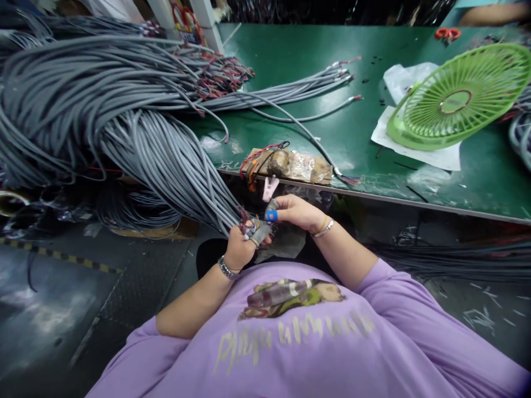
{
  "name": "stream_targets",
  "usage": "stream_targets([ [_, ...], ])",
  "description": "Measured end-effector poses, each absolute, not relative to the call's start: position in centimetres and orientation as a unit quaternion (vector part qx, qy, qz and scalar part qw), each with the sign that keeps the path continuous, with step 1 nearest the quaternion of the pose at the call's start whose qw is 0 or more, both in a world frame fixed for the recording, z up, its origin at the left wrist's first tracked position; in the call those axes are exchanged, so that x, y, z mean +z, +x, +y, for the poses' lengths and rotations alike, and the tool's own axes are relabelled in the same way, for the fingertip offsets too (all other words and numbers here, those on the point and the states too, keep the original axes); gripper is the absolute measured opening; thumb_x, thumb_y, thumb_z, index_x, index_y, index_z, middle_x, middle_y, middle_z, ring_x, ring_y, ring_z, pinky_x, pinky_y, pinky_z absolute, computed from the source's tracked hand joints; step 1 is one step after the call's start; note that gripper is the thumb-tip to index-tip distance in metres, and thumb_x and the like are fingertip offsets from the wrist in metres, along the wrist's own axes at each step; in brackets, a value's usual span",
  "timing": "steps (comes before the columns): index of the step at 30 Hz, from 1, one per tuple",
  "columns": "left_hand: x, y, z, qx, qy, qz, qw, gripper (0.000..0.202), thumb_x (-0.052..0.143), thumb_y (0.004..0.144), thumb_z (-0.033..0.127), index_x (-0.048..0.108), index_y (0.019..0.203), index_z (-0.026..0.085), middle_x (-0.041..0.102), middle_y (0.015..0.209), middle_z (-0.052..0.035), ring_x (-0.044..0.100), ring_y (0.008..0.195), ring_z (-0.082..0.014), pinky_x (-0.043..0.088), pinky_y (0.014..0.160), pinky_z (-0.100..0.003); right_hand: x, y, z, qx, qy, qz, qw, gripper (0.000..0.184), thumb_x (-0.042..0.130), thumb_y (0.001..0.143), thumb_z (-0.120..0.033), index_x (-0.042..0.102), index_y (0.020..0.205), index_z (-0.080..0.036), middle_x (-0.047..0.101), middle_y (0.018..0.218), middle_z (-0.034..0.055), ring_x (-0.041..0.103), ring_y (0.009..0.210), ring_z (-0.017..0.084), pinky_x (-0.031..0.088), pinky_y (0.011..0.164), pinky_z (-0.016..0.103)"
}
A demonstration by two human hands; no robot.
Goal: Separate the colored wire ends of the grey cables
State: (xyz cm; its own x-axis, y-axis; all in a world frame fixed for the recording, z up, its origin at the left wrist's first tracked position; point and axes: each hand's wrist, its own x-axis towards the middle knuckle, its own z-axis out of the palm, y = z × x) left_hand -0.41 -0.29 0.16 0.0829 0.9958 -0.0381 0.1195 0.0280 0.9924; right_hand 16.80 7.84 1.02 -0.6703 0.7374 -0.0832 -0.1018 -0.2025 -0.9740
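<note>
Green bench point(373, 143) ahead, hands point(240, 249) point(299, 213) nearly meet, left gripping cable ends point(245, 217), right's hold unclear.

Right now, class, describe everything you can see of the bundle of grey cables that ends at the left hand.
The bundle of grey cables is many slim, round lengths with a plastic-looking sheath, lying side by side. It curves down from the larger heap at the left, past the front edge of the green bench. Thin reddish and dark wires show at its lower end, held in the left hand; whether the right hand touches them is unclear.
</note>
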Motion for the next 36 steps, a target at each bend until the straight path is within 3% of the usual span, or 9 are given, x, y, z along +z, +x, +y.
stream_targets([
  [6, 0.2, -0.8, 0.2, 0.363, 0.55, 0.526, 0.538, 0.021, 0.075, 0.071, 0.03, 0.069, 0.056, 0.015, 0.069, 0.054, -0.0057, 0.062, 0.049, -0.0145, 0.051, 0.051, -0.024, 0.8, 16.0, 6.8, 0.695, -0.297, -0.585, 0.295, 0.033, 0.082, 0.065, -0.042, 0.067, 0.071, -0.013, 0.063, 0.064, -0.0008, 0.052, 0.059, 0.01, 0.044, 0.059, 0.023],
  [9, 0.2, -0.7, 0.1, 0.419, 0.519, 0.518, 0.535, 0.022, 0.074, 0.072, 0.031, 0.07, 0.058, 0.015, 0.068, 0.054, -0.0047, 0.06, 0.048, -0.0129, 0.05, 0.05, -0.023, 0.8, 16.2, 6.5, 0.705, -0.312, -0.544, 0.33, 0.038, 0.079, 0.069, -0.049, 0.066, 0.074, -0.013, 0.063, 0.068, -0.0006, 0.053, 0.061, 0.009, 0.045, 0.062, 0.022],
  [13, 0.1, -0.2, 0.1, 0.504, 0.46, 0.505, 0.528, 0.022, 0.074, 0.074, 0.033, 0.071, 0.062, 0.015, 0.069, 0.055, -0.0036, 0.06, 0.048, -0.0124, 0.049, 0.05, -0.022, 0.5, 16.7, 6.0, 0.745, -0.316, -0.496, 0.314, 0.043, 0.083, 0.064, -0.048, 0.065, 0.082, -0.014, 0.064, 0.074, -0.0001, 0.055, 0.064, 0.009, 0.046, 0.061, 0.022],
  [18, -0.1, -0.3, 0.2, 0.502, 0.472, 0.487, 0.537, 0.023, 0.074, 0.075, 0.033, 0.072, 0.063, 0.014, 0.07, 0.058, -0.0045, 0.062, 0.05, -0.0135, 0.051, 0.052, -0.024, 0.0, 15.8, 4.8, 0.735, -0.322, -0.449, 0.392, 0.041, 0.084, 0.061, -0.045, 0.06, 0.075, -0.015, 0.059, 0.064, -0.0036, 0.049, 0.057, 0.007, 0.04, 0.056, 0.021],
  [22, -0.4, -0.8, 0.1, 0.457, 0.492, 0.478, 0.566, 0.019, 0.078, 0.071, 0.031, 0.072, 0.064, 0.014, 0.07, 0.058, -0.0048, 0.062, 0.049, -0.0145, 0.051, 0.051, -0.025, 0.6, 14.9, 4.3, 0.732, -0.317, -0.475, 0.373, 0.037, 0.079, 0.067, -0.046, 0.058, 0.073, -0.016, 0.058, 0.058, -0.0033, 0.048, 0.052, 0.008, 0.036, 0.052, 0.023],
  [29, -0.4, -0.1, 0.0, 0.563, 0.42, 0.476, 0.529, 0.022, 0.074, 0.074, 0.033, 0.07, 0.063, 0.014, 0.068, 0.055, -0.0035, 0.06, 0.046, -0.0128, 0.048, 0.048, -0.024, 0.5, 13.9, 4.5, 0.719, -0.358, -0.433, 0.408, 0.038, 0.079, 0.065, -0.046, 0.057, 0.07, -0.016, 0.055, 0.055, -0.0044, 0.043, 0.048, 0.007, 0.033, 0.048, 0.022],
  [36, -0.4, 0.0, 0.1, 0.565, 0.418, 0.484, 0.522, 0.025, 0.073, 0.074, 0.034, 0.068, 0.058, 0.014, 0.067, 0.053, -0.0035, 0.059, 0.045, -0.0124, 0.047, 0.048, -0.023, 0.8, 13.6, 4.4, 0.758, -0.322, -0.408, 0.395, 0.038, 0.078, 0.066, -0.047, 0.056, 0.074, -0.018, 0.055, 0.05, -0.0054, 0.046, 0.043, 0.008, 0.032, 0.044, 0.021],
])
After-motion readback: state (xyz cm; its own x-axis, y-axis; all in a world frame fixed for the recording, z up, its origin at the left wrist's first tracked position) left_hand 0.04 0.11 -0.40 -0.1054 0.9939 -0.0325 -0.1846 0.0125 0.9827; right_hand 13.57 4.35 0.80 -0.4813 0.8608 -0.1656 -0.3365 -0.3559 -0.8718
